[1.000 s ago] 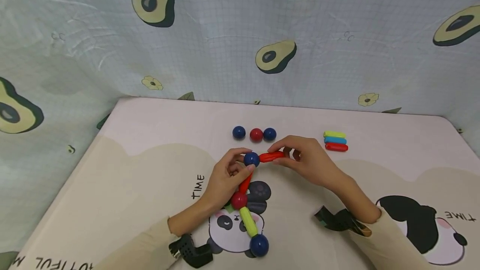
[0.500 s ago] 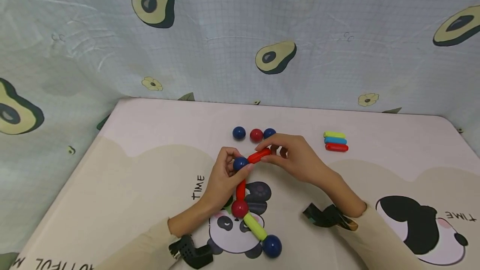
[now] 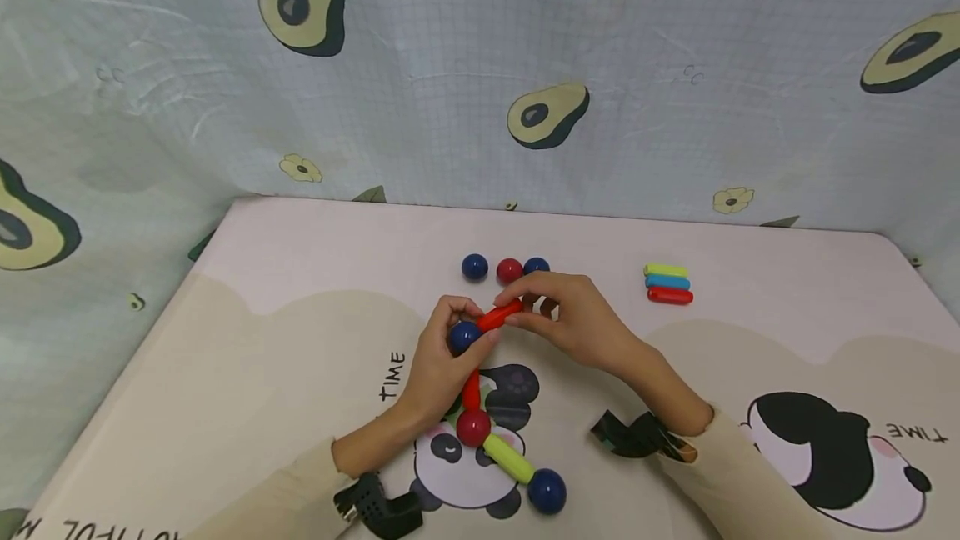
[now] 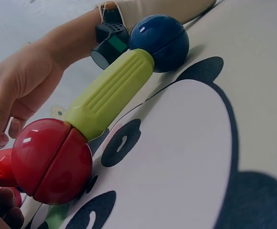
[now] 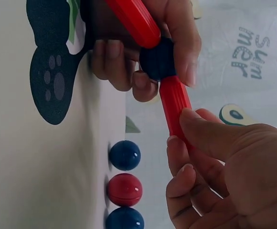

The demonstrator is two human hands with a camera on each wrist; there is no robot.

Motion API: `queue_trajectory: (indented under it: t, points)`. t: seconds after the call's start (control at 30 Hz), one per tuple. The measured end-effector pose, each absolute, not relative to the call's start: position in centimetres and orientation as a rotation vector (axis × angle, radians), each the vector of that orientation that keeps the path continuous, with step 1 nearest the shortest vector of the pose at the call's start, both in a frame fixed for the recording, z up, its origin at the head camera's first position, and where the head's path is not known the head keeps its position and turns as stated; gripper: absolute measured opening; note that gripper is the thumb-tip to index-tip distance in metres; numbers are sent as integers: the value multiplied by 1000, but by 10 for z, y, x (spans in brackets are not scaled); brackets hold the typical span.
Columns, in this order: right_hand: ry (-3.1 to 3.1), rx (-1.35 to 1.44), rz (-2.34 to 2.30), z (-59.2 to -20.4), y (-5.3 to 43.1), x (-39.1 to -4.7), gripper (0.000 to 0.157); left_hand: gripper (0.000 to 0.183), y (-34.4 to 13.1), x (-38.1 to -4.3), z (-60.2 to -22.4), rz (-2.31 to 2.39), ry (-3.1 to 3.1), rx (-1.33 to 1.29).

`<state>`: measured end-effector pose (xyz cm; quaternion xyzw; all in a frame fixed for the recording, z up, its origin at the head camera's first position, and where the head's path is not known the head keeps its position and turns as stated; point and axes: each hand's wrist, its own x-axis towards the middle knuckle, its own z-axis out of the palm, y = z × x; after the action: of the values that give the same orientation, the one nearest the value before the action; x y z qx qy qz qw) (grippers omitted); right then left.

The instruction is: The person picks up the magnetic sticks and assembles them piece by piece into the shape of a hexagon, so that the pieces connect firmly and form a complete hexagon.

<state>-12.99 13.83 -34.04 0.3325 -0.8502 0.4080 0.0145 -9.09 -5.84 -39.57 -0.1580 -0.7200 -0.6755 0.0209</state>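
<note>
My left hand point(image 3: 441, 365) grips a blue ball point(image 3: 463, 337) between thumb and fingers. One end of a red rod point(image 5: 174, 102) meets that ball, and my right hand point(image 3: 581, 319) pinches the rod's other end with thumb and fingertips. From the same ball a second red rod point(image 3: 471, 391) runs down toward the person, to a red ball point(image 4: 52, 161). A ribbed yellow-green rod point(image 4: 111, 93) joins the red ball to another blue ball point(image 3: 547, 491) at the chain's near end. The near part of the chain lies over the printed panda face.
Behind the hands are a loose blue ball point(image 3: 475, 267), a red ball point(image 3: 510, 271) and another blue ball point(image 5: 124, 155). At the right a yellow-green rod point(image 3: 665, 270), a blue rod point(image 3: 667, 282) and a red rod point(image 3: 670, 296) lie side by side. A patterned curtain point(image 3: 420, 40) hangs behind.
Both hands have shifted the gripped blue ball and the pinched red rod to the left, the right arm following. The rod has tilted, and the chain's near-end blue ball has swung right.
</note>
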Motion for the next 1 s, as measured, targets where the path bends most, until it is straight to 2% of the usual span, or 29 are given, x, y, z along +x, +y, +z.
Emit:
queue_trajectory:
  t: [0.2, 0.5, 0.7, 1.0]
  points:
    - [-2655, 982, 1246, -340, 140, -131, 23, 28, -58, -92, -397, -2065, -2218, -505]
    - [-2653, 637, 1228, -348, 154, -143, 21, 29, -58, -91, -397, -2021, -2269, -495]
    - [-2702, 581, 1236, -359, 163, -153, 33, 28, -58, -91, -397, -2079, -2255, -520]
    - [-2798, 670, 1203, -376, 165, -159, 48, 28, -59, -91, -394, -2148, -2207, -521]
